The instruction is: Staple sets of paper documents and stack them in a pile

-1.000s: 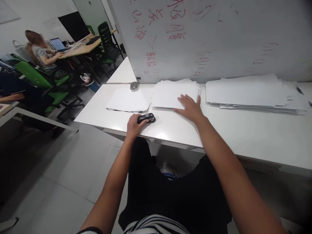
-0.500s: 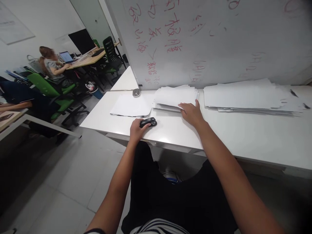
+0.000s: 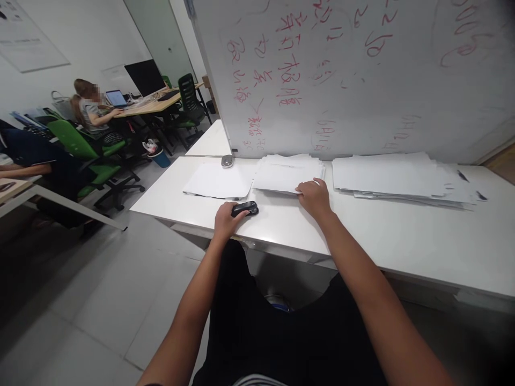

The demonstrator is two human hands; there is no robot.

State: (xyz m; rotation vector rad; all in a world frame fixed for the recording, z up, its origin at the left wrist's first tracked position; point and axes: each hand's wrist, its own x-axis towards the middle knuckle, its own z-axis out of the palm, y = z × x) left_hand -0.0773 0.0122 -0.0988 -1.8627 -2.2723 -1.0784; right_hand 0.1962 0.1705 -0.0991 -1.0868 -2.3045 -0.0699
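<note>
My left hand [image 3: 226,219] is closed around a black stapler [image 3: 246,208] near the front edge of the white table [image 3: 289,225]. With thumb and fingers, my right hand [image 3: 314,197] grips the front right corner of some paper sheets [image 3: 284,174] in the middle stack. How many sheets it pinches I cannot tell. Left of that stack lies a thinner set of papers [image 3: 219,179], with a small rounded grey object [image 3: 227,161] at its back edge. A larger, uneven paper pile [image 3: 386,174] rests to the right of my right hand.
A whiteboard [image 3: 289,80] with red writing stands along the table's back edge. To the left, one person [image 3: 94,110] sits at a desk with a laptop, and another person's arm [image 3: 28,170] rests on a nearer desk. Green chairs [image 3: 72,145] and a blue bin [image 3: 161,156] stand there.
The view has tilted upward, showing more of the whiteboard. My right hand's fingers have drawn in on the corner of the middle stack. My left hand still holds the stapler.
</note>
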